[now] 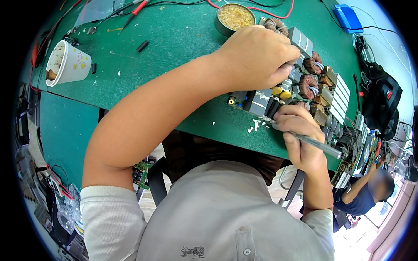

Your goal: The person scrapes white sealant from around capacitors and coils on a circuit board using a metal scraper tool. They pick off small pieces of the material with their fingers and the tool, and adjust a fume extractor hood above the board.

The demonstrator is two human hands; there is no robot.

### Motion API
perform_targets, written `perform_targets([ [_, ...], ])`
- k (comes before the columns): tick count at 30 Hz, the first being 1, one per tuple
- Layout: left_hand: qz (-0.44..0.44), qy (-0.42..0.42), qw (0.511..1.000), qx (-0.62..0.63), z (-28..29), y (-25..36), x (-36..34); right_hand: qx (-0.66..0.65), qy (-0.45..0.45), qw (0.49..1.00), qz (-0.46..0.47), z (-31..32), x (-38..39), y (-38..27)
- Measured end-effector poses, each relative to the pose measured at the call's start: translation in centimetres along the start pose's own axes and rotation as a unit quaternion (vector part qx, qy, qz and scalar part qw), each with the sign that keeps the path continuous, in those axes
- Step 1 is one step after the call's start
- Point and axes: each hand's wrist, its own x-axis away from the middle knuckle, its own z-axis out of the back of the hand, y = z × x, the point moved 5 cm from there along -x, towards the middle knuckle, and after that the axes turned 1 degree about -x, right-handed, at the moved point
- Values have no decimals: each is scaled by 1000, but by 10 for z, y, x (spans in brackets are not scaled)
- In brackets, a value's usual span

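Observation:
A circuit board crowded with parts lies on the green table, with copper-wound ring coils (pixel 308 86), grey blocks (pixel 257 102) and yellow discs (pixel 284 95) on it. My left hand (pixel 261 54) reaches across from the left, its fingers curled down onto the board's parts; the fingertips are partly hidden. At the board's near edge my right hand (pixel 301 135) is closed around a slim silver-grey hand tool (pixel 315 144). The tool's tip end points left, toward the foot of the grey and black parts. White crumbs (pixel 256 125) lie on the table beside it.
Behind my left hand stands a round tin (pixel 235 19) of yellowish stuff. A white paper cup (pixel 69 63) is at the left, near a red probe (pixel 134 15) with its lead. More boards, a black bag (pixel 383 98) and a blue tray (pixel 348 18) lie right; another person (pixel 363 193) sits beyond.

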Motion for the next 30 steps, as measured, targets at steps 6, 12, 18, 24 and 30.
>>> perform_targets([
  [6, 2, 7, 1000, 7, 2, 1, 0, -5, 22, 1000, -13, 8, 9, 0],
  [12, -11, 26, 999, 21, 2, 0, -1, -22, 22, 999, -19, 9, 8, 3],
  [18, -4, 20, 1000, 22, 3, 1, -2, -21, 14, 1000, -9, 10, 5, 5],
  [24, -15, 30, 999, 13, 4, 2, -2, 10, -19, 1000, 9, 9, 2, 5],
  [30, -13, 29, 999, 14, 5, 3, -2, 35, -44, 998, 3, 11, -4, -1],
])
